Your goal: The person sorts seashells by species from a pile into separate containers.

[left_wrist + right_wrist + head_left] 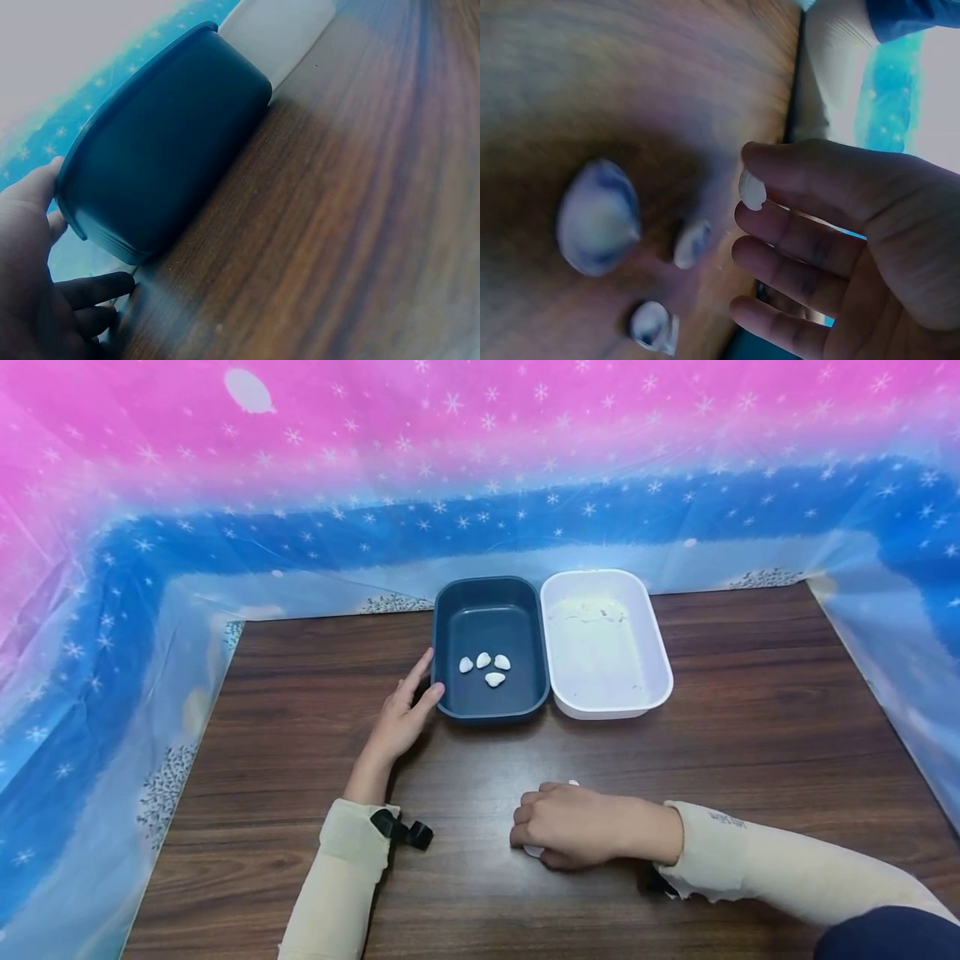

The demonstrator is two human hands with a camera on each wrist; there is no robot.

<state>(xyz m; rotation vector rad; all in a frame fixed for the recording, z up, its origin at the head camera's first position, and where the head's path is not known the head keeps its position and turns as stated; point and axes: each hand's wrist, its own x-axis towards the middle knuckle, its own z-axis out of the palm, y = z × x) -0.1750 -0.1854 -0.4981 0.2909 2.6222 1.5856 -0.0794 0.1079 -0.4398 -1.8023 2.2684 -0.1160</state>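
The held shell (751, 193) and those in the dark slate-blue tray (487, 628) are white; the large shell (598, 219) mixes white with purplish blue. The tub (600, 660) is white, the worktop (300, 693) brown with darker wood grain, the sleeves (324, 881) cream. The cloth (480, 452) runs pink, blue and pale blue, with white snowflakes.

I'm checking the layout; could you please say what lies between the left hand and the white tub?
The dark tub, with four shells inside; the head view shows it.

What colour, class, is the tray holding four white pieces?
The tray is dark blue-grey, clearest in the head view.
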